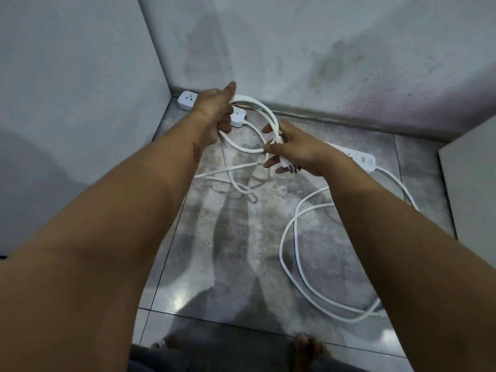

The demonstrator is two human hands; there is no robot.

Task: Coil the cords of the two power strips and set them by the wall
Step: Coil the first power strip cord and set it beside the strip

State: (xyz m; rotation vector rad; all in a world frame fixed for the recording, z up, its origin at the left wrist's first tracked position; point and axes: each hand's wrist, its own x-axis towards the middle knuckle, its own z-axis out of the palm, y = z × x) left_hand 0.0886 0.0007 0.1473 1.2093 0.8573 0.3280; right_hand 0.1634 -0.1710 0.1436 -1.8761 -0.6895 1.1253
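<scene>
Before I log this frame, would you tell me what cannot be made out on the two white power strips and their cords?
Head view:
White power strip by the wall: middle hidden by the left hand gripping the coiled white cord.
Second white power strip: one end behind the right hand.
White plug: prongs hidden inside that hand.
Loose white floor cord: end under right forearm.

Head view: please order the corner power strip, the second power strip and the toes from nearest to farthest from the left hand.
1. The corner power strip, at the wall, just behind the left hand, which grips the coiled cord.
2. The second power strip, on the floor to the right, beyond the right hand.
3. The toes, at the lower edge, farthest.
</scene>
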